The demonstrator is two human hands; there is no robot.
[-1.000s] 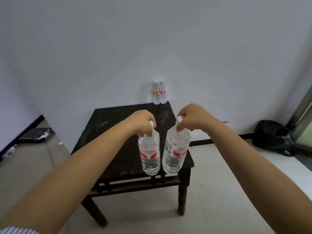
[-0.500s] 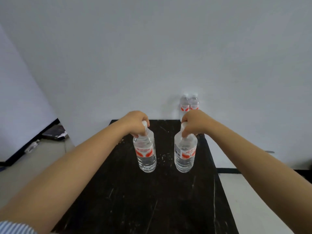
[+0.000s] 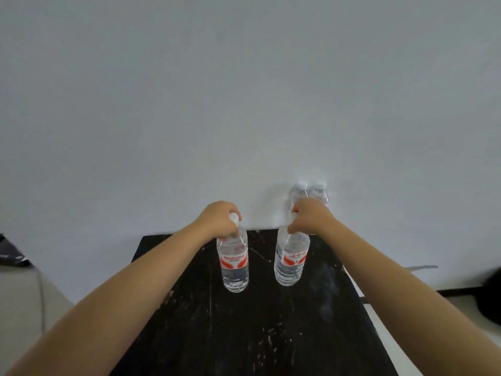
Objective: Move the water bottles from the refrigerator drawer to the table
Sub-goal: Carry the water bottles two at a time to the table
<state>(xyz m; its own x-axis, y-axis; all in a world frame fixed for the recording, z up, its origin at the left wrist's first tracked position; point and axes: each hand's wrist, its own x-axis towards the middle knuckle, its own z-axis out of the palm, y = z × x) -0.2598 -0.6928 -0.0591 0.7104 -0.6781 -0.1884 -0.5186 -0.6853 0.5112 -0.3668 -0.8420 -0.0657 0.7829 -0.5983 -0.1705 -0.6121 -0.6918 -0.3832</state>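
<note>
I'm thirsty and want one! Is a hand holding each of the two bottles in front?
Yes, the left hand grips the left clear plastic water bottle at its neck, and the right hand grips the right one.

A pale wall (image 3: pixel 244 104) fills the background; a dark, blurred object (image 3: pixel 490 297), perhaps a bag, lies right.

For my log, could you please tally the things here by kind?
Held bottles: 2, one in the left hand at, one in the right hand at
Far bottles: 2
Table: 1
Total: 5
</note>
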